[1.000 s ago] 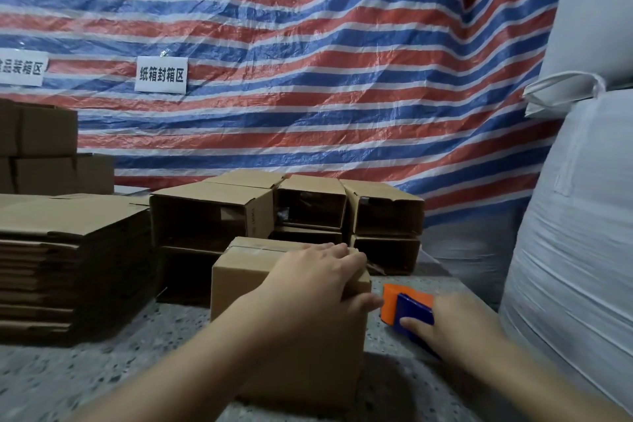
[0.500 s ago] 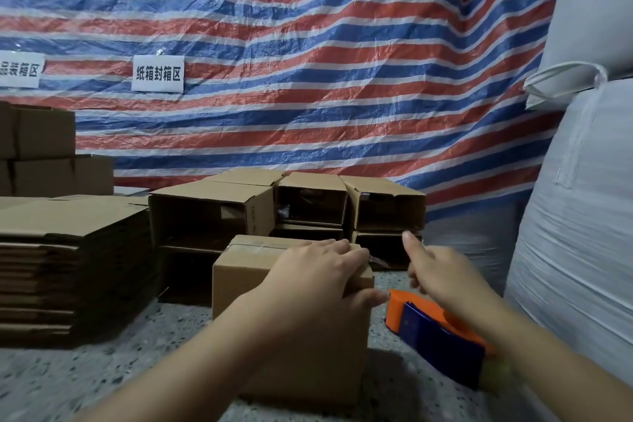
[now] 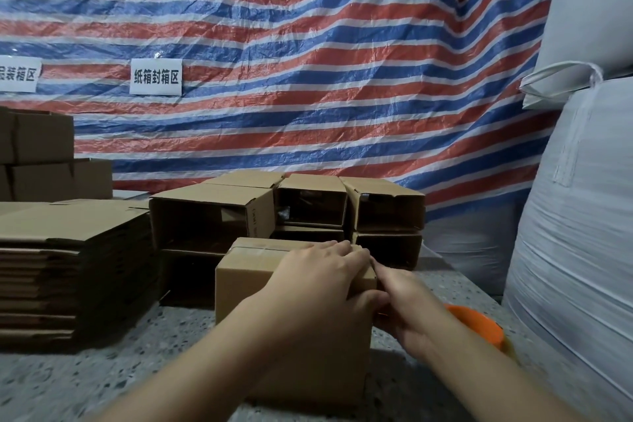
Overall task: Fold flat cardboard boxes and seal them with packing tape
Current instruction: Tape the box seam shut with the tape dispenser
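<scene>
- We see one folded box (image 3: 239,279) standing on the speckled table (image 3: 85,384) directly in front of the person, with clear tape along its top seam.
- The left hand (image 3: 318,281) lies over the box's top right corner, fingers flat across the top and thumb down the near side.
- The right hand (image 3: 407,305) touches the box's right edge at the tape end; we cannot tell whether its fingers pinch anything.
- One orange tape dispenser (image 3: 479,322) lies just right of that hand, partly hidden.
- Behind the box we count at least five open boxes (image 3: 205,212) stacked on their sides.
- One stack of flat cardboard (image 3: 65,267) sits to the left.
- Two white signs (image 3: 156,76) hang on the striped tarp (image 3: 308,62).
</scene>
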{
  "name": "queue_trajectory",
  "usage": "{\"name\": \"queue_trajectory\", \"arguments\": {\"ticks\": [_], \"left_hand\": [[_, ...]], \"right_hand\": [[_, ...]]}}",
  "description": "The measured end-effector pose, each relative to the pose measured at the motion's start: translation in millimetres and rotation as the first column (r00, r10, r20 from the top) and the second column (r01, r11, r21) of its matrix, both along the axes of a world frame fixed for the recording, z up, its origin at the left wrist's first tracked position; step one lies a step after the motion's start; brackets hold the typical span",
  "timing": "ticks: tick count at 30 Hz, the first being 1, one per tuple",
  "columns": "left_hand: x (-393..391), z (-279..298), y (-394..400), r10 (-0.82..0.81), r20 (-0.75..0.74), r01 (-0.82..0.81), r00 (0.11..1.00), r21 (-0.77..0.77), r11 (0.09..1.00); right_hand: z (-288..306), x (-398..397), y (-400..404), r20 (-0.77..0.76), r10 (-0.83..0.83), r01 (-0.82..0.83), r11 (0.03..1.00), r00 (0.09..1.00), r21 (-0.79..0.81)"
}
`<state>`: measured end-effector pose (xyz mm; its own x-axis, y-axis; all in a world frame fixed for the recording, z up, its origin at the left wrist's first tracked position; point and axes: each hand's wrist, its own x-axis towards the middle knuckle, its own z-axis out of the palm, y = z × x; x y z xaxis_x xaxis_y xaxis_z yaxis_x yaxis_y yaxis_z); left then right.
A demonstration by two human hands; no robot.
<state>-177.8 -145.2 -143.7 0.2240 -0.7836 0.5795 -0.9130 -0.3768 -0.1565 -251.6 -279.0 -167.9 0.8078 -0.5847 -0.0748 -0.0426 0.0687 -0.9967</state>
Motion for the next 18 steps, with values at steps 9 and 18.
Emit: {"name": "queue_trajectory", "arguments": {"ticks": [9,18], "left_hand": [[-1,2,-3,0.077,-0.069,-0.072,0.995,0.08,0.994],[-4,0,-3,0.086,-0.092,-0.081,0.992,0.052,0.995]], "right_hand": [[-12,3,14,0.051,-0.075,0.069,0.991,0.996,0.117],[-20,13,17,0.024,-0.138,0.131,0.973,0.99,0.191]]}}
